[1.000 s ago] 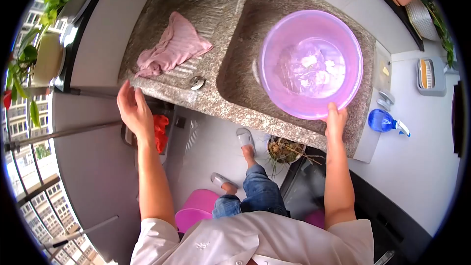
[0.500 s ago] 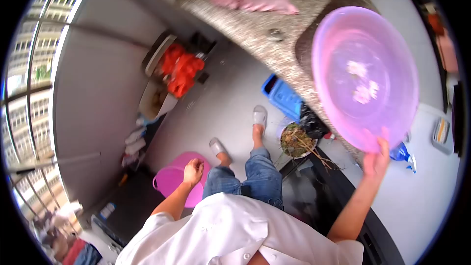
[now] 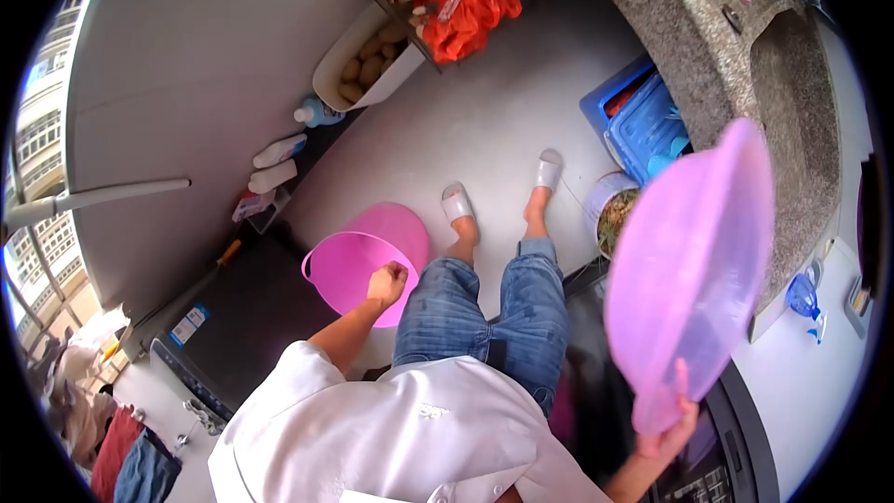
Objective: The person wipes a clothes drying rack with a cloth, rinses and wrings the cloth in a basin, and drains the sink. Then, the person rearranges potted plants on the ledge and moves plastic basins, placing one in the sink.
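A translucent pink-purple basin (image 3: 666,270) is tipped steeply on its side at the right. My right hand (image 3: 672,427) grips its lower rim, with the thumb and fingers on either side of the edge. The part of the basin's inside facing away from me is hidden. My left hand (image 3: 388,284) is curled closed above the mouth of a pink tub (image 3: 396,233) with a loop handle. Its palm is hidden, so I cannot make out whether anything is in it.
A granite counter (image 3: 698,47) runs along the right, with a blue crate (image 3: 643,126) and a planter (image 3: 610,214) below. Potatoes (image 3: 368,65), a red plastic bag (image 3: 464,5) and bottles (image 3: 279,151) line the left wall. A black appliance (image 3: 261,307) stands at left.
My right hand has brought the basin from above the counter down towards me and tilted it onto its side. The flower-like pattern inside has turned out of sight. The view has shifted.
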Action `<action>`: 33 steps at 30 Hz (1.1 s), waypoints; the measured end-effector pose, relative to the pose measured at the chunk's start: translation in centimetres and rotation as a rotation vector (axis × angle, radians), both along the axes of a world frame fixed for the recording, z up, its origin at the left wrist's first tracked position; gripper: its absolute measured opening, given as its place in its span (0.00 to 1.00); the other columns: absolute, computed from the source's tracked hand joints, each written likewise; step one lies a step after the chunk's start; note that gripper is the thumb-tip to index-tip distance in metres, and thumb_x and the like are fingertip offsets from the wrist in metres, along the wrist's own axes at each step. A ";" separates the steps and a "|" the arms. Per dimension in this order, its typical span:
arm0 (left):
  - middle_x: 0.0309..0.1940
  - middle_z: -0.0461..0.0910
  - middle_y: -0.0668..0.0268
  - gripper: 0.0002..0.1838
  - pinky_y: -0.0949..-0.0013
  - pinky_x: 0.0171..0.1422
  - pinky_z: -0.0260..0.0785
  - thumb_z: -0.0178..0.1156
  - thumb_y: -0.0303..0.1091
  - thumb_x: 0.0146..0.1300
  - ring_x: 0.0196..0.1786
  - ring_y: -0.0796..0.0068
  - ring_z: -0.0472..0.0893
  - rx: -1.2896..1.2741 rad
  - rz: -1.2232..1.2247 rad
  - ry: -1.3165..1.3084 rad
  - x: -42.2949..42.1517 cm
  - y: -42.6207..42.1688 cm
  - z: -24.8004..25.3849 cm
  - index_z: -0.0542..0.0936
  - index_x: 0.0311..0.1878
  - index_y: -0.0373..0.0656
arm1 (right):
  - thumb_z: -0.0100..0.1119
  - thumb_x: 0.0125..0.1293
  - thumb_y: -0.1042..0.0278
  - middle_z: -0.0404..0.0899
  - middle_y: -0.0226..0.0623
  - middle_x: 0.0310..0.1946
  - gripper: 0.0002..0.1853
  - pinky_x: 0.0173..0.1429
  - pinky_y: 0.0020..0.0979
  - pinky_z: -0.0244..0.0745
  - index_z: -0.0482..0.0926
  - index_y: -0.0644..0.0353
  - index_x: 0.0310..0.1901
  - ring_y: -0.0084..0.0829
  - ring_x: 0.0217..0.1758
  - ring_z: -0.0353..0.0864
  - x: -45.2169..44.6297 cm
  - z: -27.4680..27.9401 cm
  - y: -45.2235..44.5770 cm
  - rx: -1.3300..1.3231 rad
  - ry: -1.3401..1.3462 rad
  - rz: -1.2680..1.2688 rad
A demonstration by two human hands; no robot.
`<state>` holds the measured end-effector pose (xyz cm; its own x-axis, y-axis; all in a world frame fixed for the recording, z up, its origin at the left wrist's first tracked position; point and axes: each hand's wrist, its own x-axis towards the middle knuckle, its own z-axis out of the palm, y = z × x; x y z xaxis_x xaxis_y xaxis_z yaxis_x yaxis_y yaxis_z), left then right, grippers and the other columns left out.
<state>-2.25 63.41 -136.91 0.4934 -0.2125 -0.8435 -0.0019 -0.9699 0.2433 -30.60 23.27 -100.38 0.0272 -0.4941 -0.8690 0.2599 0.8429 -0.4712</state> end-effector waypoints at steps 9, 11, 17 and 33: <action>0.31 0.85 0.55 0.16 0.57 0.46 0.74 0.57 0.45 0.68 0.38 0.54 0.84 0.095 0.213 0.145 -5.0 6.4 -2.0 0.83 0.40 0.41 | 0.59 0.56 0.74 0.76 0.41 0.54 0.26 0.61 0.43 0.74 0.73 0.64 0.59 0.44 0.59 0.76 1.6 -19.4 5.4 0.121 0.232 0.103; 0.31 0.85 0.56 0.16 0.58 0.46 0.74 0.58 0.45 0.68 0.37 0.56 0.84 0.134 0.220 0.126 -6.7 7.3 -2.9 0.83 0.40 0.41 | 0.58 0.57 0.77 0.77 0.36 0.52 0.25 0.56 0.37 0.75 0.73 0.63 0.59 0.36 0.55 0.77 2.6 -23.3 3.1 0.155 0.288 0.119; 0.31 0.85 0.59 0.12 0.63 0.46 0.74 0.61 0.41 0.68 0.36 0.66 0.84 0.106 0.384 0.182 -12.7 10.4 -5.4 0.83 0.40 0.42 | 0.56 0.61 0.77 0.77 0.37 0.53 0.24 0.55 0.42 0.79 0.71 0.63 0.61 0.36 0.56 0.78 10.9 -29.8 -6.1 -0.118 0.217 0.158; 0.31 0.86 0.64 0.12 0.69 0.45 0.73 0.60 0.39 0.68 0.35 0.77 0.82 0.166 0.594 0.186 -19.3 12.7 -6.5 0.84 0.41 0.40 | 0.60 0.58 0.60 0.86 0.56 0.36 0.23 0.53 0.35 0.81 0.81 0.74 0.46 0.49 0.49 0.86 34.9 -56.1 -35.9 -0.576 1.046 0.514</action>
